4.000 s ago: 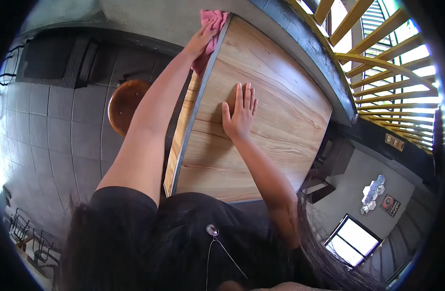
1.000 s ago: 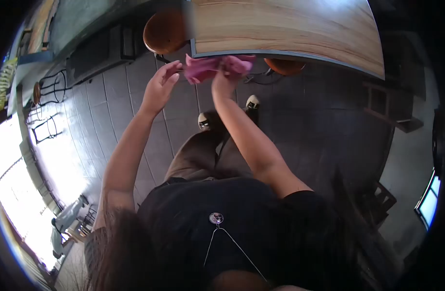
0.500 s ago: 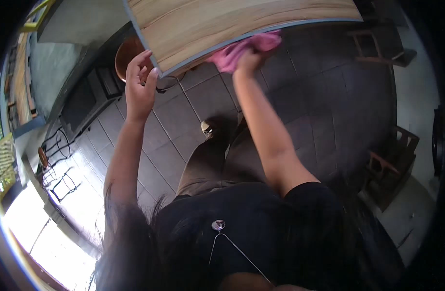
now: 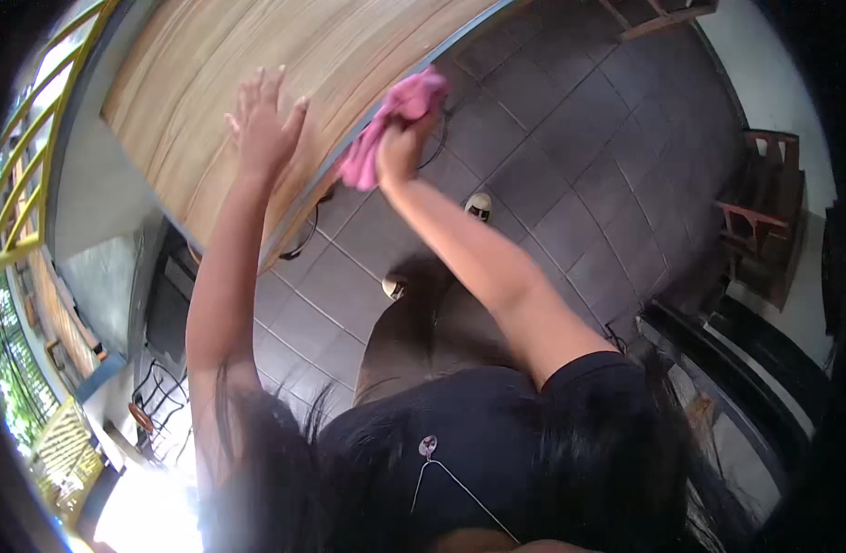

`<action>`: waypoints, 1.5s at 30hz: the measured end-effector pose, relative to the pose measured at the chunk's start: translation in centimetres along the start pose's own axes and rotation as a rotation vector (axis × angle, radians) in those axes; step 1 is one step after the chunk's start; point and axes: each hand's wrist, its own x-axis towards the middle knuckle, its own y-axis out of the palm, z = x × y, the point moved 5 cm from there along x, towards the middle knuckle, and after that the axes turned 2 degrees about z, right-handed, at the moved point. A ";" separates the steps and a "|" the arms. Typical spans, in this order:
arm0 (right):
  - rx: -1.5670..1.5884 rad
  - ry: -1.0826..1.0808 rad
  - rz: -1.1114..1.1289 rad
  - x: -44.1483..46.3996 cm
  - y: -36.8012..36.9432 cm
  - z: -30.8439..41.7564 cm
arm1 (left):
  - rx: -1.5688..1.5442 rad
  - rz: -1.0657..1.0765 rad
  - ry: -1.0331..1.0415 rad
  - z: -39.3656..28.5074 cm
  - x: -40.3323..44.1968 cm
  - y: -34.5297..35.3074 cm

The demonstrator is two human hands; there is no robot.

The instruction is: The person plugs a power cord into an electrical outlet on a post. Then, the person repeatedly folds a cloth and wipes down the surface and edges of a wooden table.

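While the right hand (image 4: 400,155) grasped a crumpled pink cloth (image 4: 412,95) along the bluish-grey edge trim (image 4: 469,33) of a pale brown wood-grain table (image 4: 188,115), the left hand (image 4: 266,138) held nothing, fingers spread over the tabletop; whether it touched could not be told. Wiping that edge seemed underway, not finished; how much was done or remained did not show.

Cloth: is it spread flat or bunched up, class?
Bunched up: the cloth is crumpled into folds in the right hand, at the table edge.
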 end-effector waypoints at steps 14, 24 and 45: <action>-0.277 -0.161 0.338 7.2 -2.3 -2.8 | 0.096 -0.024 -0.100 1.0 1.8 2.1; -0.112 -0.278 -0.039 20.6 -3.5 -3.1 | 0.065 0.026 -0.098 0.6 1.9 1.8; -0.051 0.165 -0.132 22.0 -3.6 -5.5 | 0.084 0.067 -0.113 0.7 1.8 2.3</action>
